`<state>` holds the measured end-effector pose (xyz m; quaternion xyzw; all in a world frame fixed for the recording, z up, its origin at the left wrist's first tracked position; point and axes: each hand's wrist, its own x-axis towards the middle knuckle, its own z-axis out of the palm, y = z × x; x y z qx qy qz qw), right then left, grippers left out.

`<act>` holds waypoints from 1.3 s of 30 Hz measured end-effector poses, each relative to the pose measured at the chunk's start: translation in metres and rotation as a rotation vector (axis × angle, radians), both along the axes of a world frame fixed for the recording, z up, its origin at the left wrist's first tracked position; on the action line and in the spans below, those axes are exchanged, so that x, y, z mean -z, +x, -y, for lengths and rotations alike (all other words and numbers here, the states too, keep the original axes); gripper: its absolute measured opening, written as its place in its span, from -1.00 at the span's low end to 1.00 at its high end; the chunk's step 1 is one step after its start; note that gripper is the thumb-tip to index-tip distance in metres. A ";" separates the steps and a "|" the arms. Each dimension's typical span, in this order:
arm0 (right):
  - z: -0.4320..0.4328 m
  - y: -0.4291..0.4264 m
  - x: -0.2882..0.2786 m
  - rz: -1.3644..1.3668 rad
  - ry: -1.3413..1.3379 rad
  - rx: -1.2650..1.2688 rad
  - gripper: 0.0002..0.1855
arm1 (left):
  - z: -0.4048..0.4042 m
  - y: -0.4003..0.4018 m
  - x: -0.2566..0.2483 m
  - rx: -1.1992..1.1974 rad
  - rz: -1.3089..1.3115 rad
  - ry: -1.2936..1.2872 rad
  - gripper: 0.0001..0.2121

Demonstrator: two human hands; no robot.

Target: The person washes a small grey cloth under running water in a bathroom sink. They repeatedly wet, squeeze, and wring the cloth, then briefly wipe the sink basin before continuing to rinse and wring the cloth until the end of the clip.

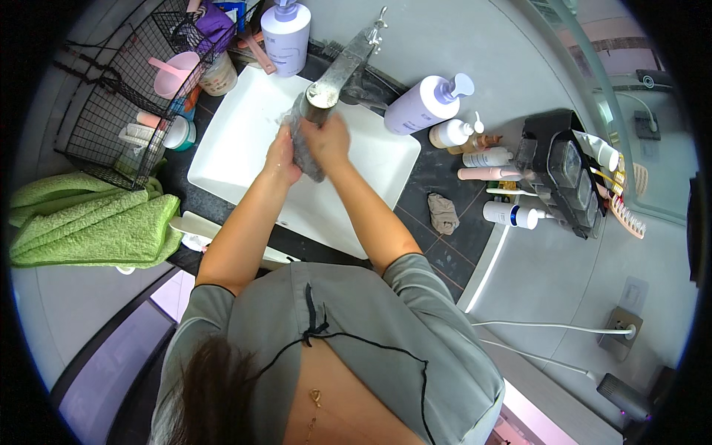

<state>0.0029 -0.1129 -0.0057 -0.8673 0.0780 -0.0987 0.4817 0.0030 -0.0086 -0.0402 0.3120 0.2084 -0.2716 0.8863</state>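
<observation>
Over a white rectangular washbasin (367,167), a wet grey cloth (308,161) hangs between my hands beneath the metal faucet (339,69). My left hand (282,156) grips the cloth's left side, its skin wet. My right hand (327,139), a little blurred, is closed on the cloth's right side, just below the faucet's mouth. Part of the cloth reaches up beside the faucet's end, and its lower end hangs below my fingers. A small crumpled beige cloth (443,213) lies on the dark tiled counter, right of the basin.
Pump bottles (286,41) (423,105) stand behind and right of the basin. At left are a black wire basket (105,111) with a pink cup and a green towel (100,222). Several small bottles and a black organizer (556,167) are at right. White cables (550,326) run below them.
</observation>
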 end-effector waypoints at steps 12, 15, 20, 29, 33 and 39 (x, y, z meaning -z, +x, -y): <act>0.009 0.011 0.035 0.033 0.058 0.095 -0.74 | -0.007 -0.002 0.004 0.044 -0.084 0.196 -0.58; 0.016 0.012 0.063 -0.067 0.573 0.257 -0.76 | -0.010 0.005 -0.001 0.050 -0.032 0.229 -0.50; 0.007 -0.022 0.026 -0.139 1.070 -0.064 -0.19 | -0.023 0.007 -0.023 0.197 0.064 0.392 -0.45; 0.013 -0.001 -0.008 0.284 -0.030 -0.139 -0.57 | -0.035 0.004 -0.041 0.423 -0.321 0.099 -0.31; -0.001 -0.016 -0.017 0.414 -0.131 -0.590 -0.69 | -0.026 0.002 -0.028 0.201 -0.019 -0.210 -0.35; -0.007 -0.013 0.021 -0.005 0.755 -0.039 -0.70 | -0.001 0.002 -0.020 -0.148 0.069 0.234 -0.54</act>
